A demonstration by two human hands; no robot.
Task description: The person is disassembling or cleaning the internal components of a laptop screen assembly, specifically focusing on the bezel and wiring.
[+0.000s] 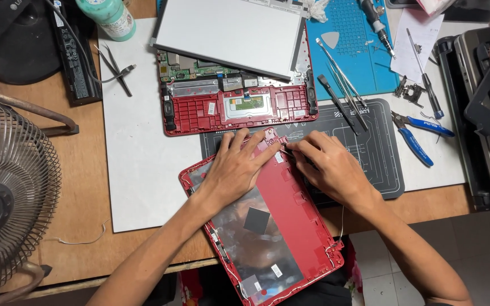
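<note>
A red laptop lid shell (290, 226) lies inside-up, tilted, hanging over the table's front edge, with silver foil and a dark square on its inner face. My left hand (235, 170) rests flat on its upper part, fingers spread and pressing down. My right hand (327, 167) pinches something small at the shell's top corner, likely a thin wire; I cannot make it out. Behind them sits the opened red laptop base (239, 107), its circuit board exposed, with a grey panel (228, 34) laid over its far half.
A dark work mat (381, 153) lies under my right hand. Metal tweezers and a pry tool (344, 85), blue pliers (418, 139), screwdrivers (426, 73) and a blue mat (358, 51) are at right. A fan (7, 192), battery (75, 51), bottle (109, 17) stand left.
</note>
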